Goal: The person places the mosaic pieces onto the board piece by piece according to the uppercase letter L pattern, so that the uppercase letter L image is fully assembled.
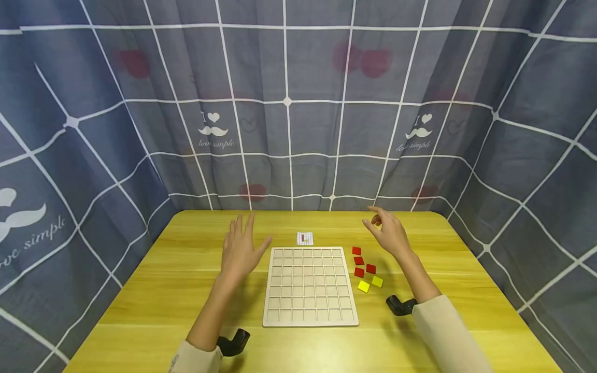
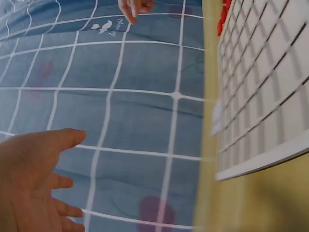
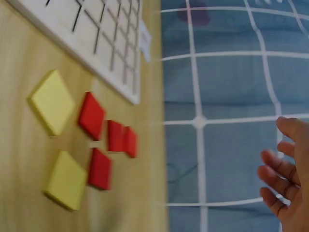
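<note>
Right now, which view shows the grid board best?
Head: the whole grid board is in frame, all four edges visible. Left wrist shows it slanted, cut off by the frame; right wrist catches only a corner portion, cropped at the top.

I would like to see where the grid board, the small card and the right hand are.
Grid board (image 1: 310,280): head view, on a middle cell.
Small card (image 1: 305,239): head view, on its printed face.
Right hand (image 1: 390,233): head view, back of the hand.
</note>
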A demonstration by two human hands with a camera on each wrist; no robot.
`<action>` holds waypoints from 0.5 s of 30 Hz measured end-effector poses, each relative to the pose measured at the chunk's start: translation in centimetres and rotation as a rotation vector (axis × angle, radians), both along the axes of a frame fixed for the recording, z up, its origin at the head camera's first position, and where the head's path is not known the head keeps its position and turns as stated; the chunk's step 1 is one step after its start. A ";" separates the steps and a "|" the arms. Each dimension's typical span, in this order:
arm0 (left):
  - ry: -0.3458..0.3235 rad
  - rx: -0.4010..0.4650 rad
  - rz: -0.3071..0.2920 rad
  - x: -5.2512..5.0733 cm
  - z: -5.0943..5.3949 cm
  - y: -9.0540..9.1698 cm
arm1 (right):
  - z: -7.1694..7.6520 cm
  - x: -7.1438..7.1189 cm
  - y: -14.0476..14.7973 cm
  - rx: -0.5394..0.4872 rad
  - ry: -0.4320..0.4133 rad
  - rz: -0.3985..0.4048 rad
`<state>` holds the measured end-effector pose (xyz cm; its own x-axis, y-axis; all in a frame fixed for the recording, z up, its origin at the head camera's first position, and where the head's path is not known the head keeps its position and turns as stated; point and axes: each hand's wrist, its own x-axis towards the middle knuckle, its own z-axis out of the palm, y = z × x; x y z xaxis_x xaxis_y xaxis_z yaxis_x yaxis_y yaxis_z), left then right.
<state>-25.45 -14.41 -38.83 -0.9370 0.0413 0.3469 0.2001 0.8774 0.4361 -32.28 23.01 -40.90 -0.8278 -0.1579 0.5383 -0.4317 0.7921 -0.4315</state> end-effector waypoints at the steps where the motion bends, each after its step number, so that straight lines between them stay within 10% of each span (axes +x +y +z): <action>1: -0.008 0.032 -0.006 0.1 -0.5 0.1 | -0.5 -0.4 0.1 -0.015 -0.019 0.000; 15: -0.152 0.329 -0.155 1.0 -10.2 0.0 | -7.5 -2.5 0.9 -0.148 -0.393 0.070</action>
